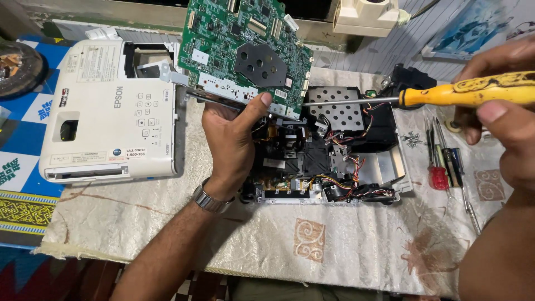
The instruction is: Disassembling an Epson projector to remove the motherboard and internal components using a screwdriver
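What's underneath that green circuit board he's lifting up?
Under the raised green circuit board sits the opened projector base: black housings, coloured wires, a perforated metal shield. The left hand and board hide the rest.

Soft, even light falls from above, bright on the white projector cover [106, 106] and the pale cloth [334, 239], with mild sheen on the cloth. Shadows are faint and short beneath the left hand [234, 139]. The right hand [501, 106] at the edge looks slightly blurred; the bottom corners darken.

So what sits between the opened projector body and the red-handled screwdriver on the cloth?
In the head view, a small pile of loose screws lies between the projector body and the red-handled screwdriver.
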